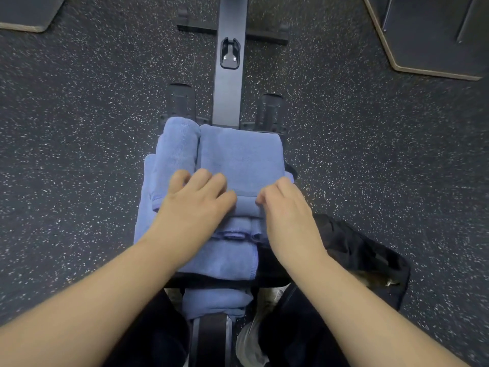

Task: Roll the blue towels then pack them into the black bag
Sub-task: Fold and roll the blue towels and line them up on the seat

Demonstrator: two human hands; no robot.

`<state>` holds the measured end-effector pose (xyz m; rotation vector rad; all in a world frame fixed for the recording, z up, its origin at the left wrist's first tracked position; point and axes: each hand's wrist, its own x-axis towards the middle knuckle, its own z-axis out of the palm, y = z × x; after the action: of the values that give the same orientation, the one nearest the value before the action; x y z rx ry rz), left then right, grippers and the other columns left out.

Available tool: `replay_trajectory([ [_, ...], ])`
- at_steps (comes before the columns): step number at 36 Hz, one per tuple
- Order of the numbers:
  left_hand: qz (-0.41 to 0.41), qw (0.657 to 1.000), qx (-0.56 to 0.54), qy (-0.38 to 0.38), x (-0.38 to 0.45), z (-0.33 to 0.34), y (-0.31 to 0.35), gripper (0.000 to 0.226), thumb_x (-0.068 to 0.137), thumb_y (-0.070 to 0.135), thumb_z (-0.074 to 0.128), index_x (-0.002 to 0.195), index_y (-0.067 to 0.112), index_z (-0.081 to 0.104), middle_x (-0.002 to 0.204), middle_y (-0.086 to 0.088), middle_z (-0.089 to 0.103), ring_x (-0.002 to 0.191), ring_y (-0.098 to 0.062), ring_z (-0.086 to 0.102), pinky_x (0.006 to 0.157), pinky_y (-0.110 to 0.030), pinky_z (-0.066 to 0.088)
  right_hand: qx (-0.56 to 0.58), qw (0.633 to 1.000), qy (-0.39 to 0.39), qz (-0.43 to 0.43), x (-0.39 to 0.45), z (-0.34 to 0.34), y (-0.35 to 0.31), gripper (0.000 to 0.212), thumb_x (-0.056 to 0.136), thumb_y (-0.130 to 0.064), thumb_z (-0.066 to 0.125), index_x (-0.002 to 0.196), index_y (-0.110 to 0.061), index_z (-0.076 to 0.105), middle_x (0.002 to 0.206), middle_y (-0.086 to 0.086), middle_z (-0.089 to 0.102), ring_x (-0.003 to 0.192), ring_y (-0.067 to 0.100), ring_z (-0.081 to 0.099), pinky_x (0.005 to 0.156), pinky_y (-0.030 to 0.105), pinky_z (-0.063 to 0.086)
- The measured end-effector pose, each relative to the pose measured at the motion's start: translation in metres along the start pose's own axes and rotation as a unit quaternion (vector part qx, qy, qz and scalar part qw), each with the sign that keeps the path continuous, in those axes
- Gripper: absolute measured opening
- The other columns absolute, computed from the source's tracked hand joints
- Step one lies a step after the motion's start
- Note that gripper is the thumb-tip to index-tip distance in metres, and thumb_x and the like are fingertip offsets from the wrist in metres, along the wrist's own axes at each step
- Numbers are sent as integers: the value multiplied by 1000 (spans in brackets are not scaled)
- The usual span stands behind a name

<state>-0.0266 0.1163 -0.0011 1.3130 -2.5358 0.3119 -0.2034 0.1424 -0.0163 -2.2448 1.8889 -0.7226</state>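
A folded blue towel (239,154) lies flat on a black bench in front of me. Beside it on the left sits a rolled blue towel (176,147), lengthwise. More blue towel (222,258) spreads underneath and hangs over the bench's near edge. My left hand (197,201) and my right hand (287,210) both rest on the near edge of the folded towel, fingers curled over the fold. The black bag (367,258) lies on the floor to the right of the bench, partly behind my right forearm.
The bench's black metal rail (229,83) runs away from me, with a crossbar foot at the far end. Speckled dark rubber floor (79,141) surrounds the bench. Dark mats with pale edges (423,49) lie at the top corners. My legs and a shoe show below.
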Motion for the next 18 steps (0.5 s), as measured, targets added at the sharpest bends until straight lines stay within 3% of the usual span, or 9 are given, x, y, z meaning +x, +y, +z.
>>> replay_trajectory([
  [4,-10,999,30,-1,-6,4,0,14,75,8,47,73,16,58,76,-3,51,74,-26,50,71,-37,25,-28,999,17,0,-1,6,-1,18,72,-4,41,80,-13,55,83,4,50,77,16,33,60,27,30],
  [7,-8,999,32,4,-11,7,1,4,76,15,52,75,16,57,77,-3,52,75,-27,53,72,-38,27,-21,1000,15,0,-1,8,-1,25,70,-14,34,83,-11,55,85,6,52,78,20,37,66,29,33],
  [10,-7,999,45,7,-12,10,2,7,74,15,62,77,16,56,78,-3,51,76,-26,53,72,-39,28,-47,999,11,-6,-3,7,-2,23,65,-12,45,85,-10,54,86,8,53,76,27,44,68,32,32],
  [14,-17,998,58,11,-11,11,5,9,76,5,53,78,13,54,78,-6,50,76,-27,52,72,-38,27,-66,998,18,2,-3,11,1,35,57,-1,70,87,-11,54,86,6,53,79,21,36,67,32,33],
  [18,-45,995,86,7,-7,10,11,16,78,1,41,77,12,52,77,-8,50,74,-28,51,71,-38,27,-62,998,20,-27,-4,11,5,36,67,-4,68,94,-16,47,90,4,54,82,19,35,69,29,28],
])
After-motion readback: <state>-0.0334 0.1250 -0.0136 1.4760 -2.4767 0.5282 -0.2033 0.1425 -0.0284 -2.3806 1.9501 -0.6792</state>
